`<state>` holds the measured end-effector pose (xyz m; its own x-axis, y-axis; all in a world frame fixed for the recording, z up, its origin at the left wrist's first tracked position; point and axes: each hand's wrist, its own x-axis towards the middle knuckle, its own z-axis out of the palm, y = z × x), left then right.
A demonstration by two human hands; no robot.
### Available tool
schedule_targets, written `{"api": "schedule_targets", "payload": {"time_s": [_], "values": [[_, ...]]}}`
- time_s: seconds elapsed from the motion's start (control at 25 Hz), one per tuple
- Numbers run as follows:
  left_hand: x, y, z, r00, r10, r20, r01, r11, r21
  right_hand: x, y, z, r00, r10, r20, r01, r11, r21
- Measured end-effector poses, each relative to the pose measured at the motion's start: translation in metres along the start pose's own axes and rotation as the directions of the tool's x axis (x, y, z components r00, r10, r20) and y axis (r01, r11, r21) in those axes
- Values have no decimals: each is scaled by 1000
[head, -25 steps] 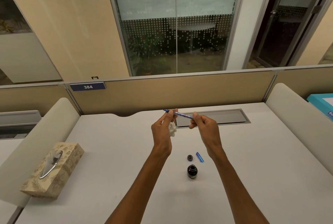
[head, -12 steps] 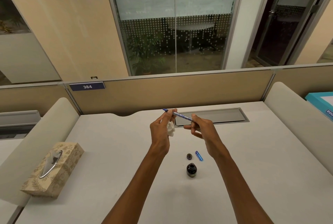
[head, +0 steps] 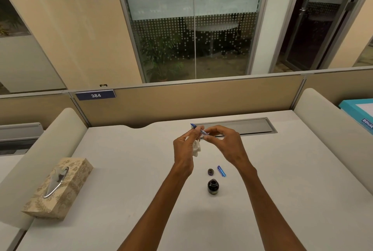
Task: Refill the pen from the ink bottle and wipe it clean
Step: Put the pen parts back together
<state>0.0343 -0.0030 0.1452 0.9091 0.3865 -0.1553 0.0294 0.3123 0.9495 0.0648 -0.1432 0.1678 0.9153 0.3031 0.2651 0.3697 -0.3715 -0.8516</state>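
Note:
A thin blue pen is held in the air above the desk, tip pointing far left. My left hand pinches it near the front and also keeps a crumpled white tissue in its palm. My right hand grips the pen's rear end with its fingertips. Below them on the desk stands the small dark ink bottle, uncapped. Its round cap and a blue pen cap lie just behind it.
A patterned tissue box sits at the desk's left side. A grey cable tray lid is set in the desk behind my hands. Padded dividers flank the desk, and a teal box lies at the far right.
My right hand has slid leftward along the pen toward my left hand, so the two now nearly touch. The pen stays at the same spot.

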Motion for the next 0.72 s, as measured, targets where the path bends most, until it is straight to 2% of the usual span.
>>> {"api": "schedule_targets", "payload": {"time_s": [0.12,0.24,0.44,0.56,0.72], "values": [[-3,-4,3,999,-29,-16,30,999,41,-3,10,-2,998,53,35,-52,998,-20],[-6,-12,4,998,-51,-33,53,997,63,-9,27,-3,974,221,45,-225,968,110],[-3,-30,0,986,-166,-17,165,984,-73,-25,77,-3,829,557,45,-531,760,375],[2,-45,-5,941,-330,-81,308,929,-204,-39,114,6,747,665,8,-628,701,338],[1,-63,-15,896,-443,-8,412,840,-354,-60,155,28,686,723,-79,-717,691,94]]}}
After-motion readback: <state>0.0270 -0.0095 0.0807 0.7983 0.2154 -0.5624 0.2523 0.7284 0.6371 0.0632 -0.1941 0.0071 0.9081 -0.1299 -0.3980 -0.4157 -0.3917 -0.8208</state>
